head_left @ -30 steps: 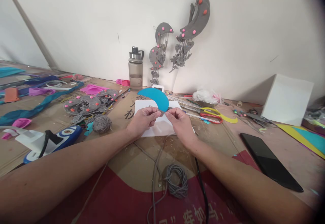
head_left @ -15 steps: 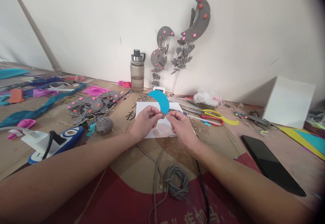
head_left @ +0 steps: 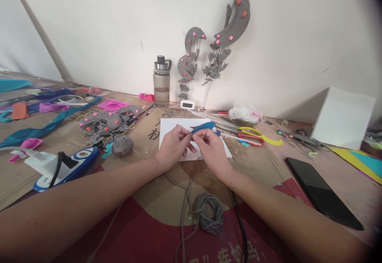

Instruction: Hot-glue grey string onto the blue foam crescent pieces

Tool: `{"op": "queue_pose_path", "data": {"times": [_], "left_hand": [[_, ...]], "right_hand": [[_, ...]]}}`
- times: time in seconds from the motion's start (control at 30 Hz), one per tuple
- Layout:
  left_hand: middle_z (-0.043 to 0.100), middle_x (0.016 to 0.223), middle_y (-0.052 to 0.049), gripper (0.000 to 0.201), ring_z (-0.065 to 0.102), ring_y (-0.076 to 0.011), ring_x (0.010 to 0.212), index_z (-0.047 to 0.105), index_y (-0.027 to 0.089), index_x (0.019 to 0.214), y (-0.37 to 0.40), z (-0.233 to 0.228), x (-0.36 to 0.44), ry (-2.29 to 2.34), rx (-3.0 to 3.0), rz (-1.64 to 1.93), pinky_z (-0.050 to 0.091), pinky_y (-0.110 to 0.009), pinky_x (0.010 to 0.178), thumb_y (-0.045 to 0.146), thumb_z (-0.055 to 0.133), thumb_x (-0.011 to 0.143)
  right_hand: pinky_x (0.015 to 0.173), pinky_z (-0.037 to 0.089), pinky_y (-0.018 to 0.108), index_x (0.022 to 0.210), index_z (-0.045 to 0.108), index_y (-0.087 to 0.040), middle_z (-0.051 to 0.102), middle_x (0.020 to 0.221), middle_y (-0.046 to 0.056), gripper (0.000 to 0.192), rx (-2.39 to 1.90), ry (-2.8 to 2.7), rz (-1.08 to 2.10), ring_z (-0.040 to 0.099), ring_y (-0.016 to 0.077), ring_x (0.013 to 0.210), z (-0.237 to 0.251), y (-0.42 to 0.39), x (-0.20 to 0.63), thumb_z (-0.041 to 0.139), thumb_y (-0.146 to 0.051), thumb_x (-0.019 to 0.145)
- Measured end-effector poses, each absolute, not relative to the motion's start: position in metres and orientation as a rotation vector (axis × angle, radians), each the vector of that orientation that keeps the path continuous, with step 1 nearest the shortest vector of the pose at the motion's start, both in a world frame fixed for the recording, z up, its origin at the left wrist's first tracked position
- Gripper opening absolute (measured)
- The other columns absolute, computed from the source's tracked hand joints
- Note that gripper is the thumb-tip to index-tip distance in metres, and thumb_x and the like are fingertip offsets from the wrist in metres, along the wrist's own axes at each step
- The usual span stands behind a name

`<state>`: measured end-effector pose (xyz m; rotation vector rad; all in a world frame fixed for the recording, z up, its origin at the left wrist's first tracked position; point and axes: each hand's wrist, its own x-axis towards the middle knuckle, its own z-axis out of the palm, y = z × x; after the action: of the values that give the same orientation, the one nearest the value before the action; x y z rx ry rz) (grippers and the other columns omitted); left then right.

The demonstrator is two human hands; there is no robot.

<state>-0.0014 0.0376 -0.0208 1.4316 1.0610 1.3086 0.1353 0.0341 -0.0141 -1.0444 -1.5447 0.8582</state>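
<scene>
Both hands [head_left: 176, 145] [head_left: 212, 148] pinch the blue crescent's [head_left: 206, 126] edge — phone [head_left: 324, 194] well apart.

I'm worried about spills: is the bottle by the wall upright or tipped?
Upright: the bottle stands on its base, its black cap at the top, and the liquid inside sits at the bottom.

The blue piece [head_left: 205, 126] I held looked smooth and matt. To my eye the coil of grey yarn [head_left: 209, 215] was dull and fibrous, the cardboard [head_left: 155, 203] matt, the white paper [head_left: 167, 126] smooth. The phone [head_left: 324, 193] was glossy, the bottle [head_left: 161, 83] translucent plastic with a shiny, metal-like band, the charger [head_left: 41, 162] smooth plastic.
</scene>
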Motion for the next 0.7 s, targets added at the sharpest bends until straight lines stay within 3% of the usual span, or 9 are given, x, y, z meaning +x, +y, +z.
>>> {"op": "queue_pose_path", "data": {"times": [0.17,0.4,0.7], "left_hand": [[0.066,0.07,-0.002,0.028,0.066,-0.0161,0.054,0.042,0.019,0.081,0.0391,-0.0155,-0.0032,0.92,1.226,1.341,0.04,-0.021,0.039,0.035,0.065,0.077],[0.066,0.071,-0.003,0.03,0.066,-0.0162,0.056,0.047,0.017,0.085,0.0392,-0.0153,-0.0057,0.781,1.197,1.282,0.042,-0.021,0.042,0.036,0.067,0.075],[0.065,0.068,-0.003,0.028,0.058,-0.0088,0.05,0.059,0.012,0.078,0.0417,-0.0148,-0.006,0.785,1.224,1.251,0.039,-0.02,0.044,0.037,0.071,0.074]], "right_hand": [[0.061,0.039,0.026,0.079,0.054,-0.021,0.057,0.072,-0.001,0.022,-1.105,-1.541,0.832,0.049,0.0128,0.064,-0.0167,0.037,0.1364,0.057,-0.042,0.079],[0.066,0.04,0.028,0.077,0.054,-0.02,0.063,0.076,0.0,0.016,-1.098,-1.545,0.83,0.052,0.0135,0.067,-0.0132,0.0378,0.1379,0.056,-0.036,0.08],[0.059,0.038,0.026,0.075,0.056,-0.019,0.061,0.072,0.0,0.022,-1.114,-1.542,0.909,0.05,0.0124,0.062,-0.0143,0.0385,0.1373,0.055,-0.04,0.08]]}}
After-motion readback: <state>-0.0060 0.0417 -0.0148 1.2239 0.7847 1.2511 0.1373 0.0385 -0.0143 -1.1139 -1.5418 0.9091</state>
